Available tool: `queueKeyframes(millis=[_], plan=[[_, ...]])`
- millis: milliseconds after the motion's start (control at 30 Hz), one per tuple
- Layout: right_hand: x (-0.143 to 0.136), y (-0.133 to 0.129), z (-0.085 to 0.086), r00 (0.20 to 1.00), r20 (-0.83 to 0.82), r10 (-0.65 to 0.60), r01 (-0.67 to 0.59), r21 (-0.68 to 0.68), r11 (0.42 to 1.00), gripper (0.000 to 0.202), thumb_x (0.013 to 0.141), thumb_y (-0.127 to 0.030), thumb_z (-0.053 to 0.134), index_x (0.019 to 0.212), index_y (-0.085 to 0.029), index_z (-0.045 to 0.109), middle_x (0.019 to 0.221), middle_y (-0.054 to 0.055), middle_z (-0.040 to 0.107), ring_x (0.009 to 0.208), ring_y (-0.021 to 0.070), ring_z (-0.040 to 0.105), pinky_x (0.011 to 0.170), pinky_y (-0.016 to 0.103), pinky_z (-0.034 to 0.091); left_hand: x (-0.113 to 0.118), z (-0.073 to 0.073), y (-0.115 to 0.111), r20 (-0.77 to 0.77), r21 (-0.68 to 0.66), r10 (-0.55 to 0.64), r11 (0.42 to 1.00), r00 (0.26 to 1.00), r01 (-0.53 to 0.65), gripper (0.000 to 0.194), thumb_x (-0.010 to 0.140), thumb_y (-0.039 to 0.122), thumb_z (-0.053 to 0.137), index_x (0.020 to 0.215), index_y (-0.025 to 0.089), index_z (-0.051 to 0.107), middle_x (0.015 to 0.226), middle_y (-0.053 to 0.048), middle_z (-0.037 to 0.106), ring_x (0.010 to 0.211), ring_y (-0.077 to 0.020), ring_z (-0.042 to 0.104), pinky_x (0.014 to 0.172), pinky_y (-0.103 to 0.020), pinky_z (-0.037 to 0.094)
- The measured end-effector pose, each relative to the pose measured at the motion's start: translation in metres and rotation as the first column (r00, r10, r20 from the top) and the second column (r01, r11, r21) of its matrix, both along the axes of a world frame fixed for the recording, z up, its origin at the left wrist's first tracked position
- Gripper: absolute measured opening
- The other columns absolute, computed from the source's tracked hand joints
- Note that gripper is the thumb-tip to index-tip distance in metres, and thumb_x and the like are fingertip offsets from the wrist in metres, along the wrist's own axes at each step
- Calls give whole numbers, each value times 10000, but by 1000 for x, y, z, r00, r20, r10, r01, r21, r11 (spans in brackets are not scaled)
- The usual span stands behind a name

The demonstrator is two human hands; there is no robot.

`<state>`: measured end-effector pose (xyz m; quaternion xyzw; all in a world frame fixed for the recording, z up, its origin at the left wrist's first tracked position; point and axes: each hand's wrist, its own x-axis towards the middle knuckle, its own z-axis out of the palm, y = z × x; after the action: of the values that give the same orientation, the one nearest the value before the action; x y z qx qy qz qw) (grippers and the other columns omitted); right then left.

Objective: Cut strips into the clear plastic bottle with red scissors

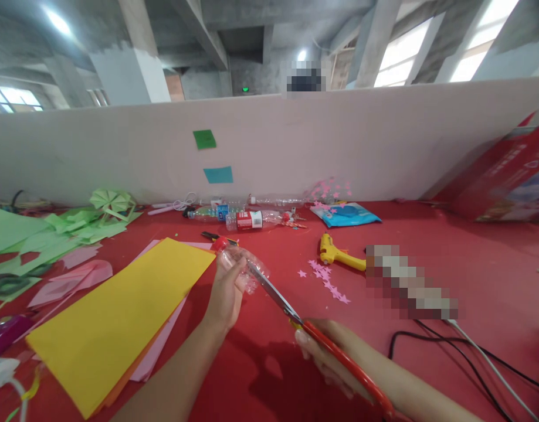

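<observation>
In the middle of the view my left hand (227, 287) is closed round a clear plastic bottle piece (256, 266) with a red cap at its far left end. My right hand (326, 351) grips a pair of scissors (278, 299) with red handles. The long metal blades point up and left, and their tips reach the clear plastic beside my left fingers. Whether the tips are inside the plastic or only against it, I cannot tell. A black-and-yellow tool (214, 236), partly hidden, lies just behind the red cap.
Yellow paper sheets (124, 322) lie left, with green paper scraps (27, 234) beyond. Several plastic bottles (249, 220) line the back by a white partition (269, 152). A yellow glue gun (339, 255), pink paper stars (328, 281), a blue packet (348, 215) and cables (445, 339) are right.
</observation>
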<state>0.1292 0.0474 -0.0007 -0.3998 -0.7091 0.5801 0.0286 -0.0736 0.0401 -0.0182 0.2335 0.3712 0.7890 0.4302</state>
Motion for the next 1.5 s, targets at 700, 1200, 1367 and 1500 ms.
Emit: queueKeyframes(millis=[700,1200,1367,1500], plan=[[-1,1,-1,1000,-4,2,-2,18,1000,568,771,-768,405,666,-209,387,426,-93,369,333,38,324,309,135,265,7,-5,-2,-136,62,-9,998,991,17,306,678,267,739,912,231,546,861,23,612,827,-132,582,837,-312,442],[3,1,-2,999,-41,14,-14,-1,1000,596,754,-798,418,668,-208,383,445,-90,385,343,35,336,326,132,288,7,-10,-2,-282,51,-39,997,959,56,268,721,269,712,929,239,546,915,1,601,895,-154,574,884,-326,424],[2,3,-2,1000,-12,-6,6,9,1000,542,808,-730,430,664,-211,371,445,-95,366,342,37,325,301,127,268,9,-11,-3,-315,51,-45,997,948,64,297,744,292,699,987,244,535,924,-4,605,906,-160,577,902,-337,416],[-2,3,6,997,71,-42,42,8,999,490,828,-627,529,632,-213,354,431,-100,343,312,38,346,278,125,263,7,-12,-4,-325,48,-36,997,945,55,282,739,281,695,973,245,541,943,-8,606,946,-174,573,935,-351,401]])
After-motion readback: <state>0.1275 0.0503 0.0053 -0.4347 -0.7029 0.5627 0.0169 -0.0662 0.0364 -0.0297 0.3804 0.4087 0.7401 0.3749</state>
